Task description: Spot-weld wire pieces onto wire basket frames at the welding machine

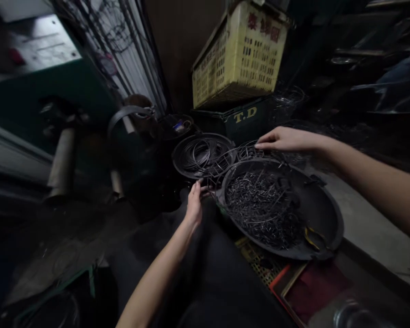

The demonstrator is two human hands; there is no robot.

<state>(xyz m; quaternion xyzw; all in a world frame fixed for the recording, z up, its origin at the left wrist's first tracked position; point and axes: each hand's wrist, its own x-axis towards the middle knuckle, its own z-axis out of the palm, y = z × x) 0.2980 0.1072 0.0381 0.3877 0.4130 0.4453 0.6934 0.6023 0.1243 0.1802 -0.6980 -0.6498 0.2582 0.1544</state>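
The left hand (194,206) is at the near edge of the small basin, thumb uppermost, its fingers reaching toward the large basin. Its fingertips are at the wire strands (221,167) between the two basins; dimness and blur hide the contact, so I cannot tell whether it grips one.

The right hand (280,139) comes in over the far rim of the large basin, palm down, with thumb and fingertips near one another at the loose wire loops (248,151). Whether they are clamped on a loop I cannot tell.

Just beyond the left hand, the small basin (176,152) holds a coil (201,155) of thin grey wire. Beside it, nearer the person and to the right, is the large basin (324,214). A heap of short metal pieces (259,200) fills its left and middle part, and pliers (307,237) with yellow on the handles lie at its near right side.

Below the large basin show a yellow grid (251,256) and a red-edged tray (278,278). Behind the basins, a yellow crate (256,59) sits tilted on a dark crate (246,118) marked "T.D". Farther left stands a dark machine (62,159), partly lost in shadow.
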